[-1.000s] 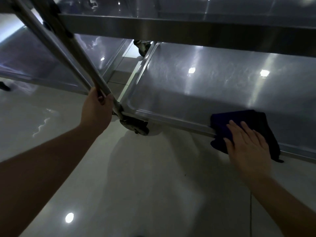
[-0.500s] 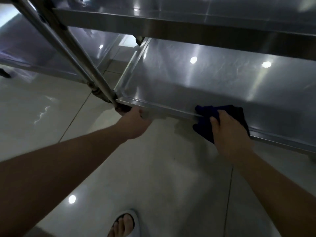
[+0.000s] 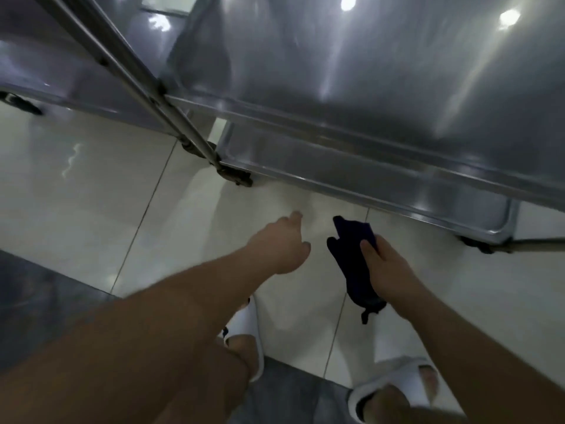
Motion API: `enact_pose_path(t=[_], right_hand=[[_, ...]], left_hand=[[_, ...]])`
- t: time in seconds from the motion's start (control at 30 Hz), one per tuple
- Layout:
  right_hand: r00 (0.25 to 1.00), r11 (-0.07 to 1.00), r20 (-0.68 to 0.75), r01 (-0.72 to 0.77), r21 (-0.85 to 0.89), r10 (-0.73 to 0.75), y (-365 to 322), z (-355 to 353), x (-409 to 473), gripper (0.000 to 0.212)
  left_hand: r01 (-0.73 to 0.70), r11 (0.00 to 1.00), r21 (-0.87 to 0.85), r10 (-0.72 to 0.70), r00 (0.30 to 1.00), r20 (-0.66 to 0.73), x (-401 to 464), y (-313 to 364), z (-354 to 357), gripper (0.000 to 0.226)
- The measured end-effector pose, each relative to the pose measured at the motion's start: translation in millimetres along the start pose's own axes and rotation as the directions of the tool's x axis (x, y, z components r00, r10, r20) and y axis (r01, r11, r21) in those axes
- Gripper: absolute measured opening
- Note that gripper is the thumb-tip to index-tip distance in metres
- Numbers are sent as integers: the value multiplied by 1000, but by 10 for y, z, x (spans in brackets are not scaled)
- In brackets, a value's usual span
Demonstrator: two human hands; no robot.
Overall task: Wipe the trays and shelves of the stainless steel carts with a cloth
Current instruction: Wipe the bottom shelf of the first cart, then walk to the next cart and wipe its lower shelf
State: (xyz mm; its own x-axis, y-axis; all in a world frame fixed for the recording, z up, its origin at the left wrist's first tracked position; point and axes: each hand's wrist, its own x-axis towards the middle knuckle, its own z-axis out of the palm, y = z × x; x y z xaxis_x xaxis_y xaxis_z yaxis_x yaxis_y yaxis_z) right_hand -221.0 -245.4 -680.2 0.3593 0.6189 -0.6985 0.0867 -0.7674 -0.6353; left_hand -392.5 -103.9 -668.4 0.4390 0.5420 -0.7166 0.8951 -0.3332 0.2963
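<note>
Both hands have come off the cart (image 3: 351, 182), the right hand (image 3: 386, 272) gripping the cloth (image 3: 354, 264) at centre frame, the left hand (image 3: 279, 247) loose and empty; wiping may miss the lower shelf's far corners

Dark cloth (image 3: 351, 258) (crumpled) hangs below cart tray (image 3: 382, 185).

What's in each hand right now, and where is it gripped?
The right hand grips the dark cloth around its middle, both ends hanging free. The left hand holds nothing.
</note>
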Motion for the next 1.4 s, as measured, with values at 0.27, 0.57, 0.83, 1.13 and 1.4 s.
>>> enact_pose_path(t=[0.27, 0.57, 0.83, 1.13, 1.4], right_hand=[[997, 986, 25, -77, 149, 74, -737, -844, -2133, 26], [999, 989, -30, -12, 148, 16, -1463, -1786, -3923, 29], [969, 973, -239, -4, 231, 61, -1355, -2081, -5101, 30], [910, 891, -380, 26, 453, 167, -1026, -2761, -6012, 27], [897, 806, -405, 102, 583, 179, -413, -3867, -6113, 23]], left_hand=[[-8, 1000, 7, 8, 1000, 3, -2031, 1156, -707, 63], [-49, 998, 42, 52, 994, -96, -3702, 2116, -1227, 59], [-241, 964, 110, 255, 957, -136, -4424, 2564, -1377, 59], [-441, 874, 204, 468, 877, -108, -4906, 3562, -1277, 59], [-472, 839, 271, 518, 845, -131, -4773, 4891, -1081, 50]])
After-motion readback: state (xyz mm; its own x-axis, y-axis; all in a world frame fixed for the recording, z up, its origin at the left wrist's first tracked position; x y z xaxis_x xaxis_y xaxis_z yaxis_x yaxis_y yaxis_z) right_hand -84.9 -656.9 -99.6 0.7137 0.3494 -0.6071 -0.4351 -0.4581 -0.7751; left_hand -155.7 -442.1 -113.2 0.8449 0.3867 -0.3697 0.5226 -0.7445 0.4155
